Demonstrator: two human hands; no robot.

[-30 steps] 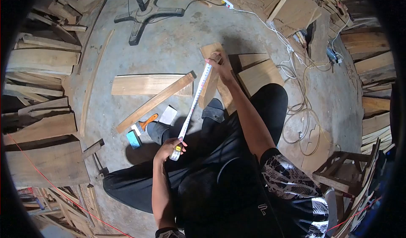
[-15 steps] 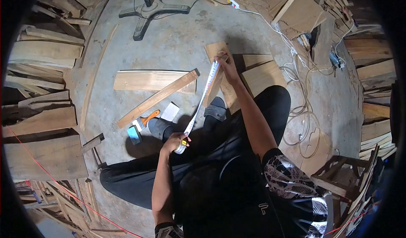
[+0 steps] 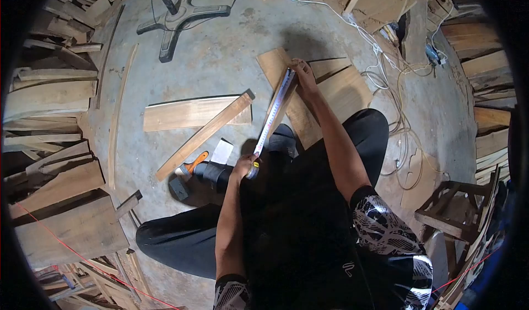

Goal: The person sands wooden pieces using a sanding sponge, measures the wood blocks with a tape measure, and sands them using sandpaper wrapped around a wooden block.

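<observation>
My left hand [image 3: 244, 165] is closed around the case of a tape measure [image 3: 253, 171], low and close to my knees. From it the white tape blade [image 3: 274, 111] runs out, up and to the right, along a narrow wooden board [image 3: 285, 103]. My right hand [image 3: 304, 77] grips the board's far end, with the end of the blade at its fingers. Behind this board, a wider plank [image 3: 270, 65] lies slanted on the floor. Just left of my feet are a paint brush [image 3: 197, 161] with an orange handle, a white pad [image 3: 222, 151] and a dark block [image 3: 178, 188].
A wooden strip [image 3: 206, 135] lies across a flat plank [image 3: 165, 117] on the left. More boards [image 3: 347, 92] rest right of my right hand. A black stand base [image 3: 176, 20] is ahead, cables [image 3: 394, 98] trail at right, and stacked timber [image 3: 49, 95] lines the sides.
The tape blade has come down alongside the narrow board, where it hung apart from it before. My left hand has moved up and right with the case; the right hand has shifted slightly right.
</observation>
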